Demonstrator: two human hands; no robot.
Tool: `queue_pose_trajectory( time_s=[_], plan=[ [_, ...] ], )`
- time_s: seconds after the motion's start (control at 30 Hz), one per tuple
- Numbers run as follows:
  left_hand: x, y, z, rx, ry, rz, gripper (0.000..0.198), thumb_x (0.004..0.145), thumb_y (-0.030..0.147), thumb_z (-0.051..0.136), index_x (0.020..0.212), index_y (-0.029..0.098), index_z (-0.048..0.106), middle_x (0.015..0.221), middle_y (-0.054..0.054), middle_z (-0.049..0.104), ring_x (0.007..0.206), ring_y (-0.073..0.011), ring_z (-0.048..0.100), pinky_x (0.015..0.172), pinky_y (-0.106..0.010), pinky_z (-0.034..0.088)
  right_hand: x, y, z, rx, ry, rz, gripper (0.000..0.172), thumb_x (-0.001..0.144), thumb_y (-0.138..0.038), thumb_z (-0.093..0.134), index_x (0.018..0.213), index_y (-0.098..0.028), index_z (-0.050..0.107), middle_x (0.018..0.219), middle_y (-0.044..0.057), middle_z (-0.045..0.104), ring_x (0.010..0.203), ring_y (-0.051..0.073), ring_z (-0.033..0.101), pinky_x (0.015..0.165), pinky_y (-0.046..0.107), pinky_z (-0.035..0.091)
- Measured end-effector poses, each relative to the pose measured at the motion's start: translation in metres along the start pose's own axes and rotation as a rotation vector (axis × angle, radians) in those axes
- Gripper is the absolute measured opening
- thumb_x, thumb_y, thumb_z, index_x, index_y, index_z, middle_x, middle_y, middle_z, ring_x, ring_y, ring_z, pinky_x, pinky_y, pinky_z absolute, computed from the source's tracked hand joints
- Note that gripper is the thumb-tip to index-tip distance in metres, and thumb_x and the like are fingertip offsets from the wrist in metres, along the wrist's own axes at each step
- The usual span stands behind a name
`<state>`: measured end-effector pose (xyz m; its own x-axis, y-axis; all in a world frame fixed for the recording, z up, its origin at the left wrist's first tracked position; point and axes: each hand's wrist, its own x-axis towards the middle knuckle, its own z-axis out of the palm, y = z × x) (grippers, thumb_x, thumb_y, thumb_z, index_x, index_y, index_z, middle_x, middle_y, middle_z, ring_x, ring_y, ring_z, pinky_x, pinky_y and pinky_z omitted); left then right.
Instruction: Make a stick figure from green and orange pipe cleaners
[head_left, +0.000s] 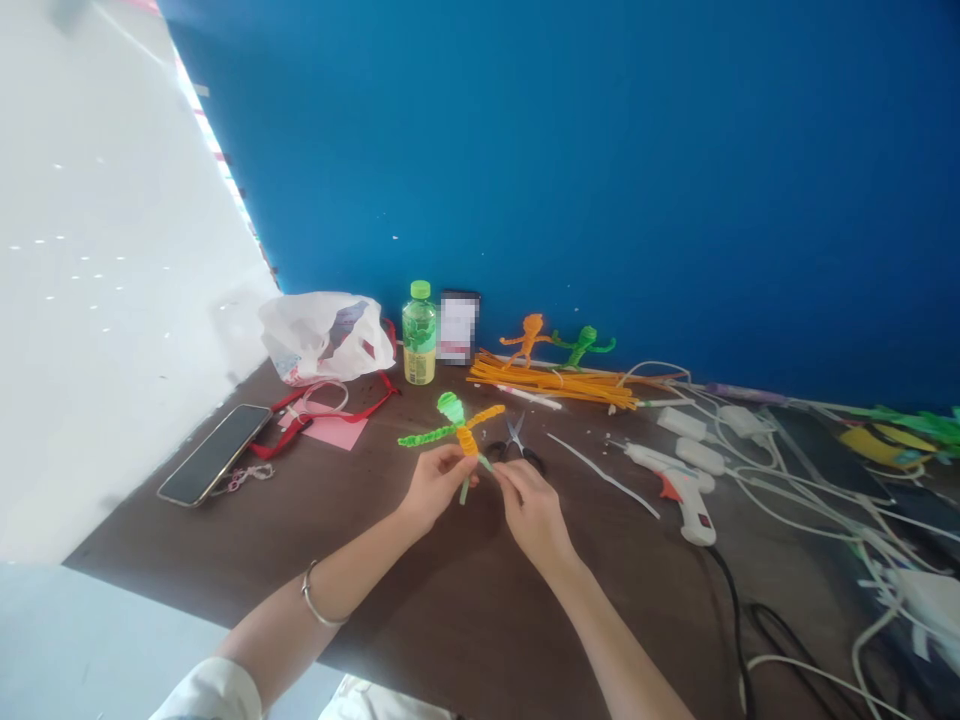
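Bendy doll: We have our little doll (466, 441) over the middle of the brown table (450, 620), and 12 o'clock is toward the blue wall (600, 180).
Doll's way: Its head points to 11 o'clock, and its long line runs down to about 5. The green arm goes to 9, the orange arm to 2.
Left hand: Our left hand (436, 487) is pinched narrow on the low end of the orange body.
Right hand: Our right hand (531, 505) is narrow too, with its fingers on a pale green leg (484, 462) near 4 o'clock.
Other leg: The other leg (464, 490) hangs toward 6.
Leg work: We think we are shaping the legs, because they look bare and the arms look curly.
Next move: It seems to need a steady left pinch and a small, soft bend or twist from the right.
Scissors: The scissors (516, 440) lie near the doll, at 3 o'clock.
Doll friends: An orange doll (532, 335) is at 1, a green doll (587, 345) nearly at 2.
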<state>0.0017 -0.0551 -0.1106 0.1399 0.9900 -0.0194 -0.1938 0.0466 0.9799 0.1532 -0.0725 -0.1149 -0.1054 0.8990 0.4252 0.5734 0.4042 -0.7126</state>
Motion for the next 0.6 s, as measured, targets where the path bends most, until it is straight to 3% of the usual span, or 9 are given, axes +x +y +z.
queue_pose_trajectory(
  time_s=[0.07, 0.17, 0.27, 0.33, 0.43, 0.5, 0.6],
  plan=[
    [0.001, 0.001, 0.000, 0.053, 0.011, 0.007, 0.025, 0.071, 0.037, 0.060, 0.069, 0.013, 0.059, 0.057, 0.000, 0.055, 0.055, -0.0098, 0.052, 0.057, -0.022, 0.040, 0.004, -0.003, -0.003, 0.138, -0.076, 0.145, 0.022, 0.084, -0.030, 0.042, 0.079, -0.018, 0.060, 0.070, 0.004, 0.056, 0.065, 0.016, 0.054, 0.064, 0.028, 0.042],
    [0.002, 0.003, 0.001, 0.054, 0.010, 0.000, 0.025, 0.069, 0.037, 0.061, 0.069, 0.013, 0.060, 0.058, 0.000, 0.055, 0.054, -0.0093, 0.051, 0.054, -0.021, 0.039, 0.008, -0.009, -0.009, 0.541, -0.320, 0.360, 0.026, 0.082, -0.038, 0.045, 0.067, -0.017, 0.053, 0.056, -0.001, 0.047, 0.052, 0.011, 0.045, 0.053, 0.025, 0.039],
    [0.002, 0.001, 0.002, -0.032, -0.025, -0.009, 0.025, 0.068, 0.037, 0.062, 0.070, 0.012, 0.060, 0.060, 0.000, 0.055, 0.054, -0.0083, 0.050, 0.054, -0.021, 0.039, 0.008, -0.014, -0.009, 0.830, -0.412, 0.416, 0.029, 0.080, -0.040, 0.048, 0.062, -0.017, 0.049, 0.056, -0.002, 0.046, 0.049, 0.009, 0.042, 0.050, 0.024, 0.038],
    [0.002, -0.002, 0.001, -0.099, -0.046, -0.022, 0.026, 0.069, 0.037, 0.061, 0.071, 0.012, 0.061, 0.060, -0.001, 0.055, 0.054, -0.0078, 0.049, 0.056, -0.021, 0.040, 0.005, -0.015, -0.007, 0.765, -0.330, 0.391, 0.023, 0.079, -0.037, 0.052, 0.067, -0.017, 0.054, 0.059, 0.000, 0.051, 0.052, 0.010, 0.047, 0.052, 0.024, 0.041],
    [0.003, -0.008, -0.001, -0.154, -0.025, -0.054, 0.026, 0.069, 0.037, 0.062, 0.073, 0.011, 0.062, 0.062, -0.002, 0.056, 0.054, -0.0075, 0.049, 0.056, -0.021, 0.040, 0.000, -0.011, -0.005, 0.423, -0.130, 0.274, 0.015, 0.078, -0.030, 0.055, 0.084, -0.018, 0.061, 0.071, 0.003, 0.062, 0.060, 0.013, 0.058, 0.059, 0.026, 0.047],
    [0.003, -0.011, -0.001, -0.164, 0.006, -0.071, 0.026, 0.068, 0.037, 0.063, 0.074, 0.011, 0.063, 0.062, -0.002, 0.056, 0.054, -0.0075, 0.049, 0.055, -0.021, 0.040, -0.002, -0.007, -0.005, 0.171, -0.029, 0.098, 0.016, 0.079, -0.026, 0.053, 0.090, -0.020, 0.062, 0.082, 0.005, 0.066, 0.069, 0.016, 0.062, 0.065, 0.028, 0.049],
    [0.002, -0.011, 0.000, -0.200, 0.020, -0.094, 0.027, 0.068, 0.037, 0.063, 0.074, 0.011, 0.062, 0.061, -0.002, 0.055, 0.054, -0.0074, 0.048, 0.057, -0.022, 0.041, -0.004, -0.002, -0.008, -0.112, 0.011, -0.248, 0.019, 0.082, -0.019, 0.048, 0.093, -0.020, 0.063, 0.089, 0.006, 0.068, 0.080, 0.018, 0.063, 0.074, 0.030, 0.049]
  ],
)
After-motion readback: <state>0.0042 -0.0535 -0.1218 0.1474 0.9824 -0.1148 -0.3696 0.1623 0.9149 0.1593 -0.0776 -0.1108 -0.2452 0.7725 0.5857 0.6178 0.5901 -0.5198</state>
